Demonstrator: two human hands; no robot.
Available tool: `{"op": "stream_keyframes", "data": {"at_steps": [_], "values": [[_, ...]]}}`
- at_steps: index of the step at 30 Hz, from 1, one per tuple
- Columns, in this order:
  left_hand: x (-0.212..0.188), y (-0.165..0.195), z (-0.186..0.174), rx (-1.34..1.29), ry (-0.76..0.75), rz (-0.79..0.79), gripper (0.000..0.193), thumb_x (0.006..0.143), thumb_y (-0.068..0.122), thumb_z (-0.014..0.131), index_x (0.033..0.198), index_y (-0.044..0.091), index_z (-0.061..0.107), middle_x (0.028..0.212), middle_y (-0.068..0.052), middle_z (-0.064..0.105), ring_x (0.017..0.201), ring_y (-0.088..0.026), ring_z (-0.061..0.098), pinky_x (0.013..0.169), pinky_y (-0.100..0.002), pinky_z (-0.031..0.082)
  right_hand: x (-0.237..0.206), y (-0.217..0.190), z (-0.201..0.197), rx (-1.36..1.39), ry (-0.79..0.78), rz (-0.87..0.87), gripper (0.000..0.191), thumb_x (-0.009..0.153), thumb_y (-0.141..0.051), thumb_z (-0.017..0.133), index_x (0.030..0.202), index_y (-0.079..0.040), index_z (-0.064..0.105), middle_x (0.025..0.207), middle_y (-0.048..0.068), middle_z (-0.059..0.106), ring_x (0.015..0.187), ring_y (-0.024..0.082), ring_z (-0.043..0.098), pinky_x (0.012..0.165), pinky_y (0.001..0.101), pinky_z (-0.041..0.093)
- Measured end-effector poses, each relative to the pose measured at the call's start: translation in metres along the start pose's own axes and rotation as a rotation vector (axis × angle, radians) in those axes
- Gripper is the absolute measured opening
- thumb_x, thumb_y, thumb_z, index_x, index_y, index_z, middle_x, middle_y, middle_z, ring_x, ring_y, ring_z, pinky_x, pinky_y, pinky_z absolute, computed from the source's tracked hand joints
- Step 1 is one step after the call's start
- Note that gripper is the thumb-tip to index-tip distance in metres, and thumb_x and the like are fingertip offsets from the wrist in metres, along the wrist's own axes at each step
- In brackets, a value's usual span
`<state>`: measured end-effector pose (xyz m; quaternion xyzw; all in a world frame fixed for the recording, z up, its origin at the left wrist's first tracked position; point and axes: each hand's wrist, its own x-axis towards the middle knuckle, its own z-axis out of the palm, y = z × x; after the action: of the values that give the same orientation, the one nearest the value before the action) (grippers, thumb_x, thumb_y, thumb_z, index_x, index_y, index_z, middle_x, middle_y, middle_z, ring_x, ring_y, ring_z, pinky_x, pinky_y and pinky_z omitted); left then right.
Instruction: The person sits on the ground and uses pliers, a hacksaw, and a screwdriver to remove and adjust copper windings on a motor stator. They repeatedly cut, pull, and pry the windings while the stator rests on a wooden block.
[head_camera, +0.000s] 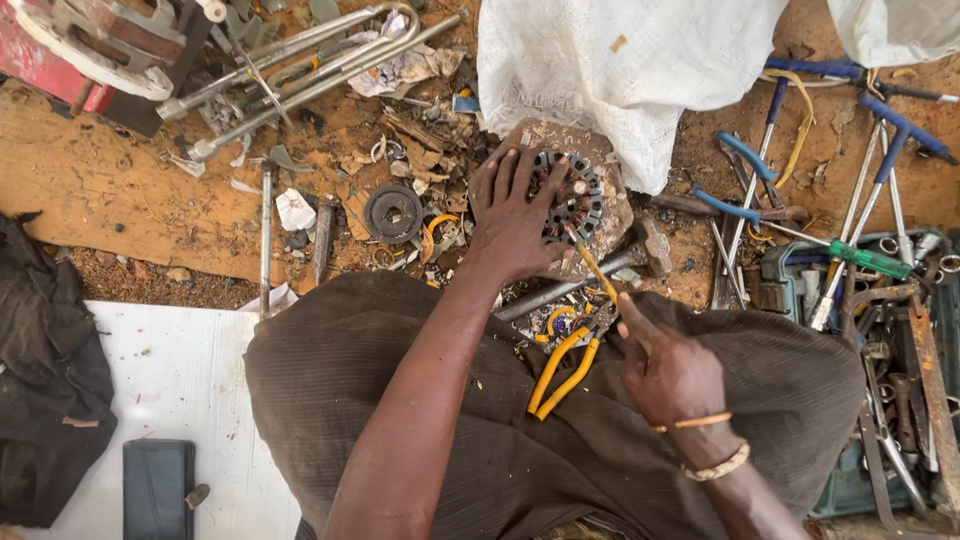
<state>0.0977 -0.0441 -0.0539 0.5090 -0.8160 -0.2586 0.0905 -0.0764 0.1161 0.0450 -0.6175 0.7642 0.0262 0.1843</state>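
Clearly the left hand (515, 215) presses flat on the round metal stator (572, 197), which sits on a wooden block (612, 215) on the ground ahead of the knees. Its grip is wide, fingers spread over the ring. The right hand (668, 372) has a narrow grip closed on something thin that cannot be made out, beside the yellow-handled pliers (565, 365) lying on the lap. A steady downward press keeps the ring from turning. A hammer (600, 275) lies just beside the block, a white sack (620, 70) crowds its far side, and blue-handled tools (770, 180) clutter the right.
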Motion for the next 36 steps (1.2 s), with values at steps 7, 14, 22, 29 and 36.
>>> {"op": "stream_keyframes", "data": {"at_steps": [7, 14, 22, 29, 36], "values": [[0.001, -0.001, 0.004, -0.040, -0.005, -0.005, 0.118, 0.066, 0.062, 0.087, 0.160, 0.031, 0.023, 0.167, -0.020, 0.011, 0.156, -0.043, 0.006, 0.125, -0.056, 0.002, 0.033, -0.004, -0.063, -0.345, -0.132, -0.123, 0.038, 0.101, -0.026, 0.053, 0.137, -0.034, 0.064, 0.059, 0.006, 0.069, 0.041, 0.015, 0.056, 0.040, 0.0313, 0.046], [0.002, 0.004, 0.000, -0.014, -0.039, -0.032, 0.117, 0.067, 0.063, 0.086, 0.160, 0.030, 0.022, 0.169, -0.017, 0.009, 0.156, -0.041, 0.005, 0.126, -0.056, 0.003, 0.003, 0.021, 0.017, -0.068, 0.164, -0.230, 0.050, 0.093, -0.021, 0.061, 0.142, -0.028, 0.062, 0.069, 0.005, 0.067, 0.048, 0.018, 0.057, 0.042, 0.0344, 0.048], [-0.004, 0.003, -0.003, 0.035, -0.032, -0.042, 0.116, 0.068, 0.069, 0.079, 0.162, 0.031, 0.022, 0.169, -0.017, 0.013, 0.156, -0.040, 0.008, 0.126, -0.055, 0.002, 0.040, -0.020, -0.065, -0.483, -0.333, -0.098, 0.036, 0.108, -0.030, 0.046, 0.143, -0.029, 0.054, 0.060, 0.005, 0.064, 0.046, 0.012, 0.054, 0.041, 0.0311, 0.049], [-0.021, 0.027, -0.006, 0.059, 0.074, -0.157, 0.116, 0.077, 0.084, 0.064, 0.163, 0.024, 0.016, 0.164, -0.024, 0.013, 0.154, -0.045, 0.007, 0.124, -0.062, -0.002, 0.009, -0.001, -0.059, -0.084, -0.037, -0.054, 0.041, 0.101, -0.032, 0.053, 0.141, -0.034, 0.064, 0.051, 0.005, 0.064, 0.036, 0.018, 0.048, 0.037, 0.0360, 0.044], [-0.013, 0.015, -0.018, 0.073, -0.149, -0.074, 0.121, 0.067, 0.068, 0.080, 0.163, 0.037, 0.014, 0.171, -0.016, 0.003, 0.158, -0.039, 0.002, 0.126, -0.061, -0.001, -0.031, 0.036, 0.038, 0.279, -0.060, 0.254, 0.043, 0.096, -0.037, 0.061, 0.139, -0.033, 0.064, 0.100, 0.014, 0.078, 0.050, 0.030, 0.069, 0.061, 0.0443, 0.058]]}}
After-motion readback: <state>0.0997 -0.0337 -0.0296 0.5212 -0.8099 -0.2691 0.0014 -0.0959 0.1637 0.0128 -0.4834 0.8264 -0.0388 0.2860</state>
